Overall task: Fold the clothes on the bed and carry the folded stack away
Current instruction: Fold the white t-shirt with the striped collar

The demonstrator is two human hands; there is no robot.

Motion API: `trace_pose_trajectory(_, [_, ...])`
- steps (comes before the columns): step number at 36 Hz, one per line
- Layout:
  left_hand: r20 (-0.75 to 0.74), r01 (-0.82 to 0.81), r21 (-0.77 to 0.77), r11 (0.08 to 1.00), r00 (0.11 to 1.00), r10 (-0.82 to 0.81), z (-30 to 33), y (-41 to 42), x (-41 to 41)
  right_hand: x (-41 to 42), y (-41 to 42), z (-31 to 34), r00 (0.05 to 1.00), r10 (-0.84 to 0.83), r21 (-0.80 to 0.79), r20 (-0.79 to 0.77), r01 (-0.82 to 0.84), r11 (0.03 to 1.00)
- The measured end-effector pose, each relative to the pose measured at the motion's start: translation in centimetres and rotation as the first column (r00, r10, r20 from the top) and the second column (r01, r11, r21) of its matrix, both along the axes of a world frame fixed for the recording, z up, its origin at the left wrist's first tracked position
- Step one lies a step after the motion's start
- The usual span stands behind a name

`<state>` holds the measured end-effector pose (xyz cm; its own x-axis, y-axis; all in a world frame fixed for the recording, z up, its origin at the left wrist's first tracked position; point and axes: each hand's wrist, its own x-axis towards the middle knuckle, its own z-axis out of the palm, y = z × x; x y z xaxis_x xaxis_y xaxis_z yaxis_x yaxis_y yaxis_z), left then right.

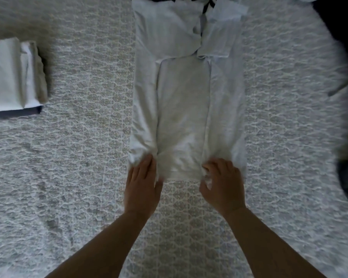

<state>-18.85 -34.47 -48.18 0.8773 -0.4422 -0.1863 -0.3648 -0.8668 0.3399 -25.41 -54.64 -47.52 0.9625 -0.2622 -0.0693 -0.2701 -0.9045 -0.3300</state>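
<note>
Patterned bedspread (78, 137) carries a white shirt (183, 109) mid-bed, sides folded inward. Left hand (143, 185) and right hand (222, 183) each pinch its near hem (folded stack (14, 77) at left edge).

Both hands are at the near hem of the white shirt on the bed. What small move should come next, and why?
Probably lift the near hem and fold it away toward the collar. The white shirt already lies as a narrow strip with both sides folded in, and the left hand and right hand each pinch a near corner. The folded stack waits at the left.
</note>
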Motion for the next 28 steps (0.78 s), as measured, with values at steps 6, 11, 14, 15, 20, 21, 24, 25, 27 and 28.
trace_pose_trajectory(6, [0.036,0.113,0.187,0.976,0.992,-0.122,0.1,-0.1,0.7,-0.4,-0.5,-0.7,0.991,0.104,-0.148,-0.083,-0.115,0.982])
trace_pose_trajectory(11, [0.089,0.118,0.262,0.958,0.985,-0.146,0.6,-0.2,1.4,1.7,-1.4,0.0,0.987,0.161,-0.162,-0.026,-0.163,0.973])
trace_pose_trajectory(14, [0.091,0.081,0.264,0.961,0.990,-0.109,0.6,-0.2,1.7,2.0,-2.5,0.7,0.981,0.188,-0.039,0.038,-0.187,0.982])
trace_pose_trajectory(15, [0.102,0.088,0.261,0.961,0.988,-0.118,0.7,-0.2,1.5,1.6,-3.0,1.0,0.980,0.197,-0.015,0.022,-0.197,0.980])
trace_pose_trajectory(20, [0.151,0.154,0.223,0.963,0.970,-0.190,0.8,-0.4,0.6,-1.2,-5.6,2.2,0.973,0.206,0.024,-0.100,-0.205,0.978])
trace_pose_trajectory(21, [0.165,0.149,0.210,0.966,0.969,-0.185,0.7,-0.4,0.5,-1.4,-5.7,2.3,0.974,0.199,0.018,-0.105,-0.198,0.980])
trace_pose_trajectory(24, [0.204,0.143,0.176,0.974,0.963,-0.178,0.6,-0.2,0.2,-1.3,-5.4,2.4,0.974,0.211,0.007,-0.087,-0.211,0.977])
trace_pose_trajectory(25, [0.208,0.153,0.172,0.973,0.960,-0.188,0.7,0.0,0.0,-1.3,-5.2,2.4,0.971,0.222,0.005,-0.084,-0.222,0.975])
trace_pose_trajectory(27, [0.216,0.181,0.171,0.969,0.952,-0.216,0.9,0.7,-0.3,-1.3,-4.9,2.3,0.968,0.230,0.005,-0.098,-0.230,0.973])
trace_pose_trajectory(28, [0.216,0.199,0.168,0.966,0.948,-0.233,1.0,1.1,-0.4,-1.5,-4.7,2.2,0.968,0.223,0.014,-0.116,-0.223,0.975])
